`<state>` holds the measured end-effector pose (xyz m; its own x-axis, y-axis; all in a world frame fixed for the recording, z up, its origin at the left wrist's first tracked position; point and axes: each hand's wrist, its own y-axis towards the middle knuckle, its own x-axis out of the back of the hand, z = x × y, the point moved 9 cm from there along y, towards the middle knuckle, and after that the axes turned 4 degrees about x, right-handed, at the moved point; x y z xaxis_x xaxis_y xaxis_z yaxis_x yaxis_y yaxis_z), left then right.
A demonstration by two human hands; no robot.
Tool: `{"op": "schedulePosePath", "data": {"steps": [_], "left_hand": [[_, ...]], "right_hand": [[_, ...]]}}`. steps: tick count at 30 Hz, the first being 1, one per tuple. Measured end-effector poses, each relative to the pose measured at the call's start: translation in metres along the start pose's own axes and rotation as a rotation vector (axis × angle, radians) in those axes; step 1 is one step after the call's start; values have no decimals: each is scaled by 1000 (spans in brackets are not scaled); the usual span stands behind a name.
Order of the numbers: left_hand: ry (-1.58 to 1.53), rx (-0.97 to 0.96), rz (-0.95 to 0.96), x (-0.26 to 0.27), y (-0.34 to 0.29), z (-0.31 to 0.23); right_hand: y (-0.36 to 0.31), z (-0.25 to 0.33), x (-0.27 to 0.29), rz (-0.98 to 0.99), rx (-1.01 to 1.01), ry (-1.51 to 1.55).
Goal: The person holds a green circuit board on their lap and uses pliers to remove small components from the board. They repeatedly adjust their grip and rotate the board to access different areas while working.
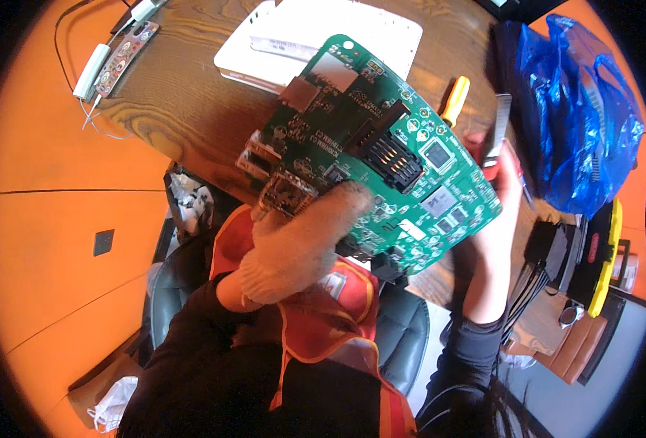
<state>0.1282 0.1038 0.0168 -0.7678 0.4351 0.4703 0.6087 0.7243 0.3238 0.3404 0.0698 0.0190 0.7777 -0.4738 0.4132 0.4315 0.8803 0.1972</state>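
Observation:
My left hand (301, 241), in a pale knit glove, grips a large green circuit board (381, 212) by its near left edge. The board is tilted up above the table, showing chips, a black card slot (392, 157) and metal ports along its left side. Beyond the board's right edge, my bare right hand (509, 182) is closed on a red-handled tool with a flat metal blade (499, 124) pointing away from me. Its fingers are partly hidden behind the board. Just left of that blade lies a yellow-handled screwdriver (456, 98).
A white plastic housing (374, 29) lies on the wooden table (184, 80) at the far side. To the right sits a crumpled blue plastic bag (578, 109), with a yellow-and-black case (604, 255) below it. A decorated bar (127, 58) and white cables are at the far left.

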Motion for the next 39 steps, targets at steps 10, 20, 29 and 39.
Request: {"op": "schedulePosePath", "data": {"steps": [10,20,29,39], "left_hand": [[-31,-87,-167,-18,7,3],[-42,134,72,-26,10,16],[-120,162,75,-26,7,21],[-200,257,-17,-20,5,23]], "right_hand": [[3,11,50,-358,223,131],[9,-11,30,-240,212,234],[7,-22,18,-178,60,266],[-5,27,53,-421,353,-125]]}}
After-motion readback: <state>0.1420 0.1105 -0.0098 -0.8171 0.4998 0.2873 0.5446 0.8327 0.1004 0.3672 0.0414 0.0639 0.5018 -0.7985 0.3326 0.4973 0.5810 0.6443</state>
